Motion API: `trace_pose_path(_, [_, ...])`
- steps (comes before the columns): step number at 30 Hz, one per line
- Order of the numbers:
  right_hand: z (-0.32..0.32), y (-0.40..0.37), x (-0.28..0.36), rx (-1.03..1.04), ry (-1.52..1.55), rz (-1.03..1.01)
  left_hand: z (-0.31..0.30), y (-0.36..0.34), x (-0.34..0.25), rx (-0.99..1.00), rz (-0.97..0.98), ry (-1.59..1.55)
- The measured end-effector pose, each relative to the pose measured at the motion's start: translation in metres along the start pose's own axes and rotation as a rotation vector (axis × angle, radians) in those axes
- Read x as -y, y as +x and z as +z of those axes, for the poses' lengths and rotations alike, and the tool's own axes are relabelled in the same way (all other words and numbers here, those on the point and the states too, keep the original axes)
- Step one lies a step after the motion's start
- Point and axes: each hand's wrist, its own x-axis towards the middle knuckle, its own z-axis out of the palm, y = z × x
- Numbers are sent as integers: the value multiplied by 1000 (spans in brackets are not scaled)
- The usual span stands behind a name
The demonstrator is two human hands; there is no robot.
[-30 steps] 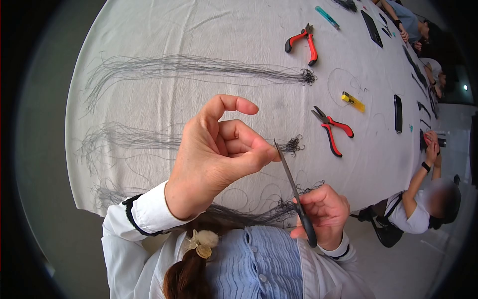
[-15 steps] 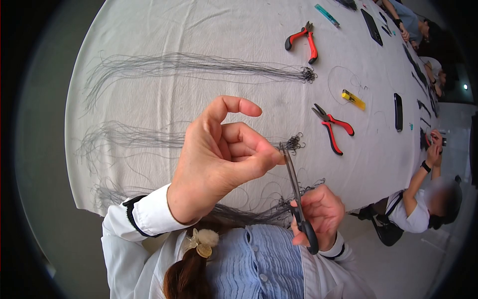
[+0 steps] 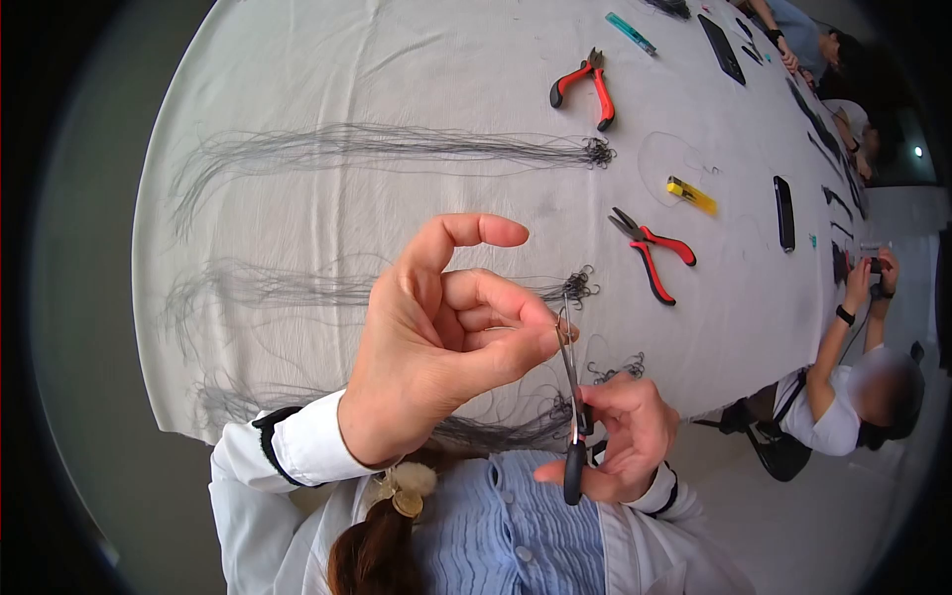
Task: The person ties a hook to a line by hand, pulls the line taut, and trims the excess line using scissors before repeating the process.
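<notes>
In the middle of the view is my left hand point(image 3: 436, 337), its thumb and a finger pinched on a small, thin hook-like piece point(image 3: 561, 325), with the index finger raised and curled. My right hand point(image 3: 625, 441) grips black-handled scissors point(image 3: 572, 397), whose blades are somewhat apart and reach up to my left fingertips. Behind my left hand lies a bundle of dark strands point(image 3: 297, 288) with black hooks point(image 3: 581, 286) at its right end. Another bundle point(image 3: 466, 426) is partly hidden beneath both hands.
On the white cloth point(image 3: 297, 59) lie a further strand bundle point(image 3: 397, 144), two red-handled pliers point(image 3: 650, 248), a yellow cutter or lighter point(image 3: 692, 195), a teal one point(image 3: 631, 34) and two dark phones point(image 3: 783, 213). People point(image 3: 833, 397) sit along the right edge.
The scissors have turned more upright and their blades have spread apart, with my right hand shifted slightly left. My left hand sits slightly lower. The whole view has shifted a little.
</notes>
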Motion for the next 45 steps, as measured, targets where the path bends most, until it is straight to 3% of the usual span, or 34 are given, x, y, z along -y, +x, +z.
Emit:
trace_pose_path(11, [0,4,-1,-38,-180,-197,-2,-1,4,74,28,-2])
trace_pose_path(45, [-3,6,5,-25,-324,-231,-3,1,5,54,8,-8])
